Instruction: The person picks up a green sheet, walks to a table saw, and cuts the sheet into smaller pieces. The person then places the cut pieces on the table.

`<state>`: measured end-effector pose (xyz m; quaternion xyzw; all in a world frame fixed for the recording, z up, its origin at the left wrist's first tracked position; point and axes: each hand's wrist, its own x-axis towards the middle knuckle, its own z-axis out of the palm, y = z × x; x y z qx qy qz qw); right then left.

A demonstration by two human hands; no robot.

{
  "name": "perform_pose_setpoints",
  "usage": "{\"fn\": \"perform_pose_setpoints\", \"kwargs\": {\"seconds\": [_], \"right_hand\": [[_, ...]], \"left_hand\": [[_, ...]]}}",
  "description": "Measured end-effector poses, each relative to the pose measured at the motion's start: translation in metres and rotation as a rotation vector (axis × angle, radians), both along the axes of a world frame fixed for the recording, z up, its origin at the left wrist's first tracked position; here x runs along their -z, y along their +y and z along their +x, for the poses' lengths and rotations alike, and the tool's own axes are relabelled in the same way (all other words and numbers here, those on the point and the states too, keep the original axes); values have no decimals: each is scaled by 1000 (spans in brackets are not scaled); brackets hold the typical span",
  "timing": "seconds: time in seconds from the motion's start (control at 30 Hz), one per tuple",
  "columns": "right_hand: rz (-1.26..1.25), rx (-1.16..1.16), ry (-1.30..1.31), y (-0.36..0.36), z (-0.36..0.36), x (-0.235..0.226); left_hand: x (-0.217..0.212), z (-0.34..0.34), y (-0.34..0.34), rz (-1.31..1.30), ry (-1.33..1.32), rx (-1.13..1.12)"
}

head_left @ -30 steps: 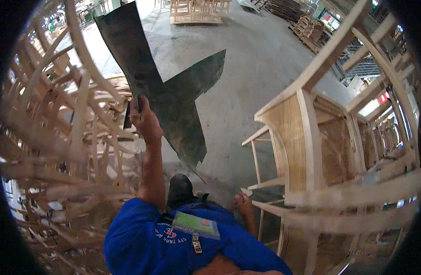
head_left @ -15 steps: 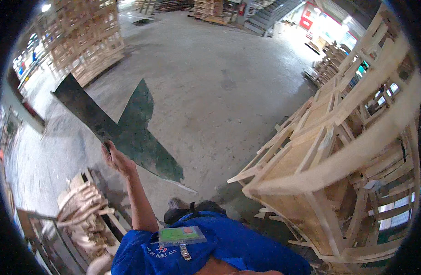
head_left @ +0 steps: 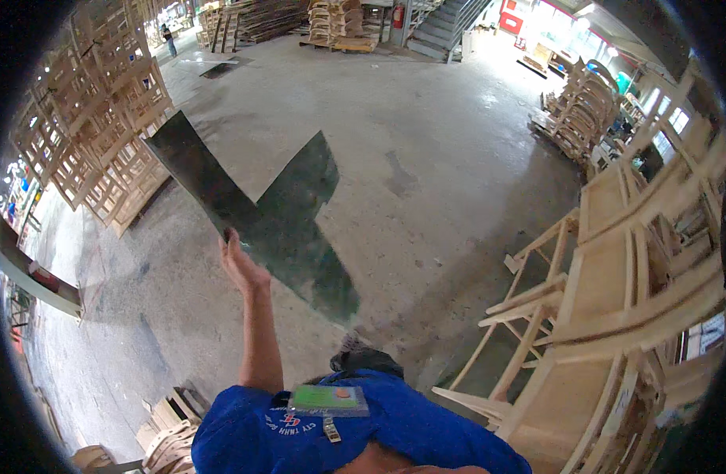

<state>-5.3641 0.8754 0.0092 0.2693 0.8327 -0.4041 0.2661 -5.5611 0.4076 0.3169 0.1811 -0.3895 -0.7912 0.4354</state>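
My left hand (head_left: 244,266) is closed on the lower left edge of a thin, dark green sheet (head_left: 288,233), stiff and roughly Y-shaped. One long strip of it runs from upper left to lower right, and a pointed arm sticks out toward the far side. The sheet is held out in front of my body, above the concrete floor (head_left: 426,261). My thumb lies on the sheet's upper face; the other fingers are partly hidden. Of my right hand nothing shows.
Wooden chair frames (head_left: 600,316) stand in a row close on my right. Tall stacked frames (head_left: 94,110) rise at the far left, near a curved metal post (head_left: 43,280). Curved wooden parts (head_left: 169,438) lie at lower left. Ahead are stacked wood (head_left: 335,24) and stairs (head_left: 442,31).
The view has moved forward past the chair frames, and the wooden parts at lower left have slid down toward the rim. The sheet, still in my left hand, sits farther right in view.
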Motion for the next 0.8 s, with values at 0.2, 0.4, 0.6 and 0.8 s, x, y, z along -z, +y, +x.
{"fn": "perform_pose_setpoints", "kwargs": {"seconds": [0.2, 0.4, 0.6, 0.8], "right_hand": [[8, 82, 406, -67, -282, -99], [451, -244, 1243, -110, -554, -206], [200, -57, 774, -136, -804, -188], [-389, 299, 501, -16, -958, -148]], "left_hand": [[9, -160, -29, 267, -30, 112], [75, -364, 7, 546, -52, 380], [127, -570, 61, 945, -242, 784], [165, -736, 160, 917, -414, 1224]]}}
